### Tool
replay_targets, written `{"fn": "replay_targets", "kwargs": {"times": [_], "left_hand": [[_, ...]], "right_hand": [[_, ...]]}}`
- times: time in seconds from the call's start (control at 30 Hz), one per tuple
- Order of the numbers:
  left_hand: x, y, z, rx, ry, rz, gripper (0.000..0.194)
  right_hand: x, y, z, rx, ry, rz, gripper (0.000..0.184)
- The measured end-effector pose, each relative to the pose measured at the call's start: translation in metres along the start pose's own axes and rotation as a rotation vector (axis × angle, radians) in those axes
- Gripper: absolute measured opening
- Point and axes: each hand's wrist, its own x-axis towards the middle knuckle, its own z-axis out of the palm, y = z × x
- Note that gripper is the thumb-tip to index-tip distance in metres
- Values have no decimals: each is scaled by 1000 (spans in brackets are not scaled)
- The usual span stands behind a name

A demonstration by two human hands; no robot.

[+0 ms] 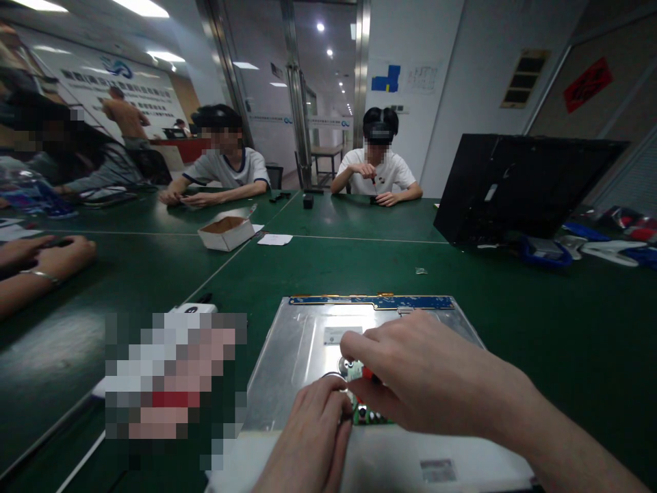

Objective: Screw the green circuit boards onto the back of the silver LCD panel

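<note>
A silver metal display panel (282, 363) lies flat on the green table before me, with a blue circuit strip (339, 302) along its far edge. Near its front sits a green circuit board (377, 416), largely covered by my hands. My right hand (410, 370) is closed around a red-handled tool (367, 374); the tool's tip is hidden. Close beside it, my left hand (318, 418) rests at the board's left side with its fingers bent together. Whatever those fingers grip is out of sight. A white strip (380, 452) runs along the panel's near side.
Left of the panel lies a pixelated object (174, 376) with a white cable. An open white box (226, 233) and a paper slip (275, 239) are farther back. A black monitor (523, 185) stands at right. Co-workers sit opposite; another person's hands (56, 260) are at left.
</note>
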Motion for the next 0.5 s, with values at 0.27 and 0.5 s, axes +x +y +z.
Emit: {"fn": "replay_targets", "kwargs": {"times": [0.27,0.5], "left_hand": [[-2,-6,6,-3,54,17,14],[-1,-2,3,8,60,19,18]], "right_hand": [[0,-2,-4,95,-58,-72,21],[0,-2,-4,48,-54,-31,6]]}}
